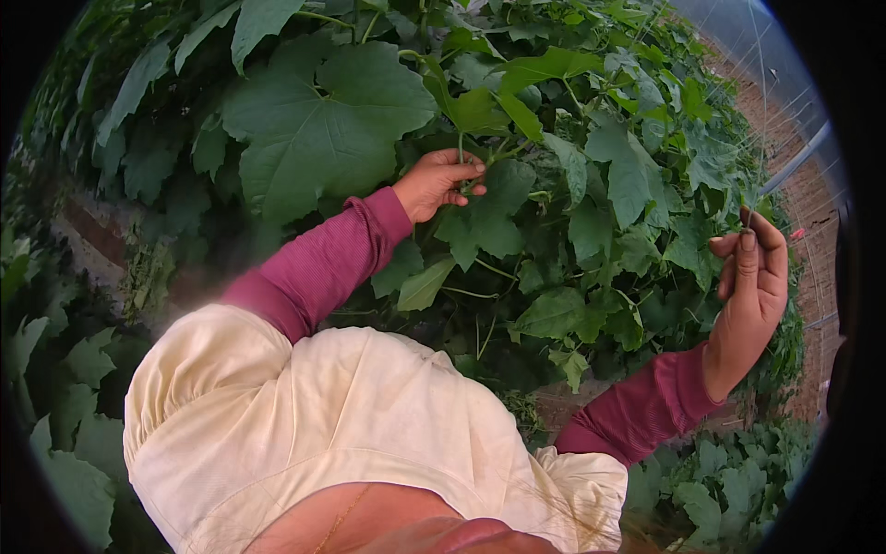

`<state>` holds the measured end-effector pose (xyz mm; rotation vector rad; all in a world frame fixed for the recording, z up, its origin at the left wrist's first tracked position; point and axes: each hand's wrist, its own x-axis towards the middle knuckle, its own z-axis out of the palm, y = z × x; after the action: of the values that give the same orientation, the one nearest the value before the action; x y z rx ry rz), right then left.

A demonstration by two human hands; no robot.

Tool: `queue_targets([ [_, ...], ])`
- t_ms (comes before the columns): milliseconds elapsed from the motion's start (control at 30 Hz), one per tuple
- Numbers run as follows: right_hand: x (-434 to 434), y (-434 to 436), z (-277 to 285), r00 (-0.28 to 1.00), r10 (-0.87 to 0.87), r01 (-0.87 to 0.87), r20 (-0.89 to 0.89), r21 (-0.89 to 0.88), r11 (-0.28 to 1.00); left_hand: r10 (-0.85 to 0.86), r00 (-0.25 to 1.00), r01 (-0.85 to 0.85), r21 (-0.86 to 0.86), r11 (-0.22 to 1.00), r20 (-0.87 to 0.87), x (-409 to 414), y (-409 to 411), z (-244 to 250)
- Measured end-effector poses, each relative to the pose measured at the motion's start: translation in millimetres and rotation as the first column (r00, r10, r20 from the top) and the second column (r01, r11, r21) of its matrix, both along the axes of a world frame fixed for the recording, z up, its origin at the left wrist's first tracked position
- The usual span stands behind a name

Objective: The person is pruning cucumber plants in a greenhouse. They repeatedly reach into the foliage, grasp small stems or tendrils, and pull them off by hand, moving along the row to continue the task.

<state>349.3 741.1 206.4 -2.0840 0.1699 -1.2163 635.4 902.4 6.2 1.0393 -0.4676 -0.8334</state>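
My left hand (pixel 443 181) is raised in the upper middle, its fingers closed around a thin green stem (pixel 461 149) of a broad-leaved vine. A large lobed leaf (pixel 332 118) spreads just left of it, and smaller bright green leaves (pixel 477 111) stand above the fingers. Far to the right, my right hand (pixel 751 277) is held up with thumb and forefinger pinched together at a thin string or tendril (pixel 763 124); which of the two it is, I cannot tell. The other fingers of that hand are curled.
Dense vine foliage (pixel 588 311) lies before me and continues behind at both sides. A pale pipe (pixel 796 159) slants at the right edge, near several thin strings and brown soil (pixel 817 256). Behind them is a greyish sheet (pixel 727 28). More leaves (pixel 706 492) grow at the lower right.
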Motion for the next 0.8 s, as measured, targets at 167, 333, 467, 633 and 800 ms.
queue_targets([
  [167, 53, 72, -21, 0.943, 0.314, -0.302, -0.11, 0.111, 0.947, 0.021, 0.992, -0.009, -0.098, 0.995, 0.123, -18, -32, 60],
  [333, 96, 52, -46, 0.996, 0.061, -0.083, -0.061, -0.479, 0.874, 0.008, 0.952, 0.095, -0.323, 0.942, 0.305, -43, -39, 130],
  [467, 101, 23, -39, 0.999, -0.041, 0.038, 0.009, -0.62, 0.784, 0.049, 0.914, 0.136, -0.416, 0.899, 0.403, -40, -19, 165],
  [633, 139, -36, -55, 0.974, 0.228, -0.228, -0.012, -0.118, 0.967, 0.06, 0.933, 0.118, -0.459, 0.881, 0.355, -31, -3, 169],
  [800, 189, 2, -7, 0.662, 0.727, -0.712, 0.184, 0.456, 0.533, -0.146, 0.914, 0.335, -0.502, 0.797, 0.379, 18, -1, 140],
])
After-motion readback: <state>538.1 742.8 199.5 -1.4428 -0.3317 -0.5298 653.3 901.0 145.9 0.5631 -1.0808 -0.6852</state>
